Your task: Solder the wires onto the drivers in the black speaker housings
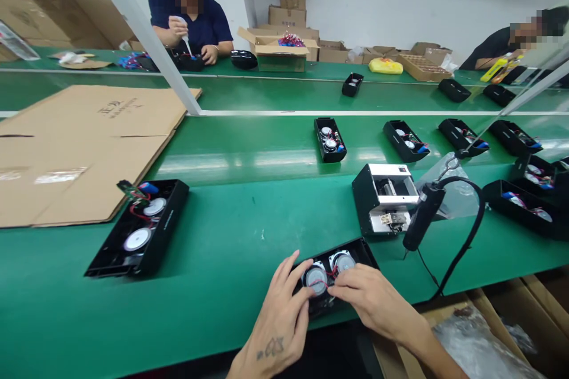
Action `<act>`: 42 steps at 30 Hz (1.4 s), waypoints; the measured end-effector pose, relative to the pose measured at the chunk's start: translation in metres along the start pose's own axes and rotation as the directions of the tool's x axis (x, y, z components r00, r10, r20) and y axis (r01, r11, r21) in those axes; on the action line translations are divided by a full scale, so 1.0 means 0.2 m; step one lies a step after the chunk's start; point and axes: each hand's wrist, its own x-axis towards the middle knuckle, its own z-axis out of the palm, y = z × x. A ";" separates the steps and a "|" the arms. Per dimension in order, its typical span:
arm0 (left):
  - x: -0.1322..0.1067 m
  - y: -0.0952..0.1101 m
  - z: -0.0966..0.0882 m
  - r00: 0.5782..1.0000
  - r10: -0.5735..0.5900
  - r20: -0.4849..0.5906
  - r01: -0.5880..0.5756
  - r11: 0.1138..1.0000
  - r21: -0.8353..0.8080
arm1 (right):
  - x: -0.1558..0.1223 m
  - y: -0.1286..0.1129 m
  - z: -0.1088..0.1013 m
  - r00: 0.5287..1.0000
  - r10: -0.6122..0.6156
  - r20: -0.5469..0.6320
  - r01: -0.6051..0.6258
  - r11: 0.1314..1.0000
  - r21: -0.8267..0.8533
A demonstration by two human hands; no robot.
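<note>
the black case (pixel 365 249) lies slantwise at the near edge of the green bench (pixel 231 231), open side up, right under both your hands. your left hand (pixel 281 305) reaches over its left end, thumb and index finger apart at the rim of the left speaker (pixel 316 279). your right hand (pixel 371 299) comes in from the other side, its thumb and index fingertips drawn close by the red wire (pixel 332 273), near the gap between that speaker and the right speaker (pixel 342 262); whether they are truly pinched on the wire, i cannot tell.

to work this well, let the left hand steady the case and touch the speaker only at its rim (the pale centre probably dents easily). guide the wire with light fingertips, holding it close to where it needs to bend, and don't pull against its ends. slack laid low between the speakers should be safer than a loop across them. mind the hanging screwdriver (pixel 420 222), too; it hangs near your right forearm, so lift your elbow with care.
</note>
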 end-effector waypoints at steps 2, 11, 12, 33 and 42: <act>0.01 0.03 0.00 0.997 -0.002 0.073 -0.002 0.999 0.048 | 0.00 -0.03 0.00 0.994 0.008 0.105 0.004 0.994 -0.111; -0.02 0.03 0.08 0.994 -0.011 0.111 -0.001 0.994 0.107 | 0.04 -0.03 -0.03 0.991 0.030 0.128 -0.025 0.999 -0.034; -0.02 0.02 0.06 0.996 -0.011 0.089 0.004 0.997 0.082 | 0.03 0.00 -0.05 0.991 0.090 0.095 -0.100 0.989 0.113; -0.02 0.04 0.09 0.997 -0.022 0.073 0.016 0.996 0.084 | 0.00 -0.08 0.07 0.990 -0.015 0.143 0.052 0.963 -0.263; 0.00 0.02 0.15 0.998 0.032 0.047 -0.039 0.990 0.137 | 0.00 -0.03 0.08 0.947 0.092 0.307 -0.091 0.996 -0.018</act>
